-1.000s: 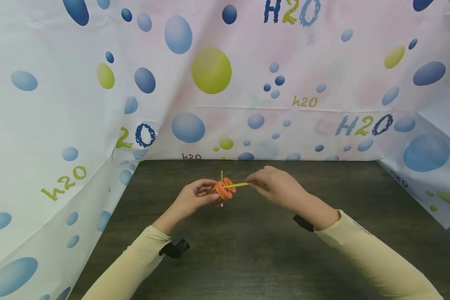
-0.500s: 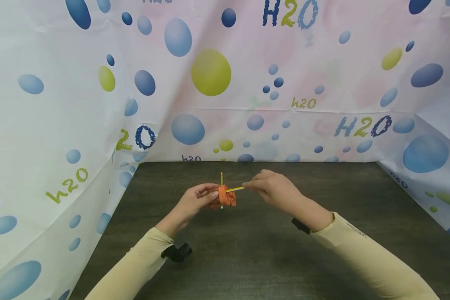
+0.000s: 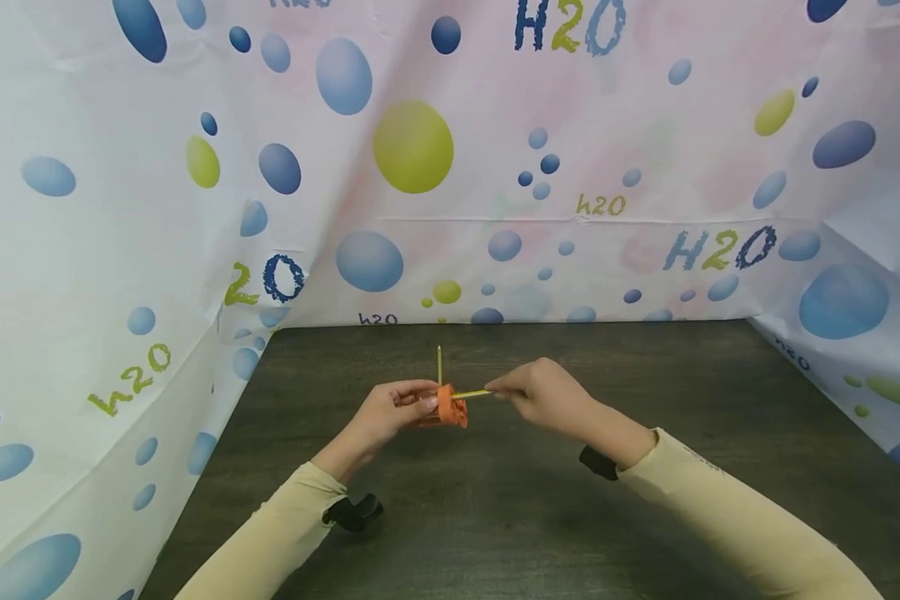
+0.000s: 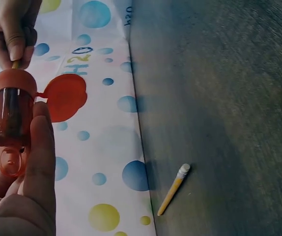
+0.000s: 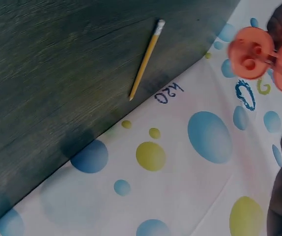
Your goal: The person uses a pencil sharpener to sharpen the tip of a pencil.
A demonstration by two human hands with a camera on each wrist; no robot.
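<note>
My left hand holds an orange pencil sharpener with a see-through shavings container. Its round cap hangs open on a hinge at the side. Two holes show in the sharpener's end face in the right wrist view, and a yellow pencil sits with its tip in one of them. The fingers and thumb of my right hand pinch that pencil near its other end. The pencil's tip is hidden inside the sharpener.
A second yellow pencil with a white eraser lies on the dark wooden table, behind the sharpener. A white sheet printed with blue and green dots stands along the back and sides.
Both hands have come slightly lower and nearer, with the sharpener and pencil. The sharpener has tilted, and its open cap has swung from the far side to below. The pencil stays in the hole.
</note>
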